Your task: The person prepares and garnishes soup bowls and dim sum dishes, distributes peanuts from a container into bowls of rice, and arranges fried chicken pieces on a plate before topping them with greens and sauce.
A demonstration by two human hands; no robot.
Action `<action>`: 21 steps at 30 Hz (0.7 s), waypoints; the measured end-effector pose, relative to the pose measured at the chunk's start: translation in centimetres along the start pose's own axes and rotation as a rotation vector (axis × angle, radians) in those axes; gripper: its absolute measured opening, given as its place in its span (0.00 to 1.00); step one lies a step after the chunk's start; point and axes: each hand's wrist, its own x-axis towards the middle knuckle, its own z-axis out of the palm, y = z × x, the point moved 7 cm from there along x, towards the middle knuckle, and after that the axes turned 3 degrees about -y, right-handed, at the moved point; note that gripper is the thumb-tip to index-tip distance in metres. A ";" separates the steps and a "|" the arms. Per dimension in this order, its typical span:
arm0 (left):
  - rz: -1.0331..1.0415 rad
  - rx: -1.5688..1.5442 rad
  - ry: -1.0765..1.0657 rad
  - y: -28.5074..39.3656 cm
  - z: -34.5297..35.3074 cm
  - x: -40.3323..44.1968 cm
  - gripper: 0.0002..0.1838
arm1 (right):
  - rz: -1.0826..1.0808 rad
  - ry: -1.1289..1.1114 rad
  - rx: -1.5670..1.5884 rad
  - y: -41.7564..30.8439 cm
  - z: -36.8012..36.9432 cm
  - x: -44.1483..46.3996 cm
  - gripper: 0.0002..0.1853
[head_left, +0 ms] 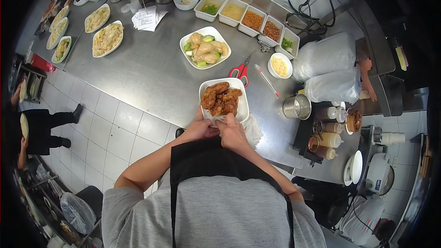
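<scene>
A long counter [151,71] is used as the plating surface; several servings are already dished up on it, rice mounds [108,39] at the left and pale sauced pieces [209,50] with green vegetables nearer the middle. A square white dish [244,103] is held at the near edge, just below the sauced serving, and is loaded with fried pieces [223,98]; filling looks done, but whether any finishing is left cannot be told. The dish is gripped at its near left corner by the left hand [200,128]; the right hand [232,133] is curled at the near rim, and whether something is pinched there cannot be made out. Counter metal is smooth, dully reflective. Rice is grainy, sauced pieces lumpy and slick. Dish is glossy, round-cornered. Fried pieces are brown, craggy, crusted, heaped. White cloth [252,133] is seen crumpled just beside the right hand. Cylindrical metal cup [296,107], red-handled scissors [243,67] and slim pen [266,81] are seen on the steel, untouched.
</scene>
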 end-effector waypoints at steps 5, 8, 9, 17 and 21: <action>0.297 0.426 -0.008 2.6 -3.5 0.1 0.38 | -0.093 0.055 0.361 2.7 -3.6 -1.1 0.18; 0.669 1.254 0.401 9.9 0.3 -4.6 0.33 | 0.132 0.229 0.243 6.9 -8.3 -2.9 0.19; 0.670 1.257 0.405 10.2 0.1 -4.2 0.33 | 0.129 0.229 0.245 7.4 -8.7 -3.2 0.19; 0.899 1.749 0.289 10.2 5.2 -2.9 0.24 | 0.208 0.313 0.110 9.5 -7.0 -4.1 0.20; 0.881 1.786 0.330 10.3 7.1 -2.8 0.23 | 0.092 0.426 0.150 7.7 -9.7 -2.3 0.21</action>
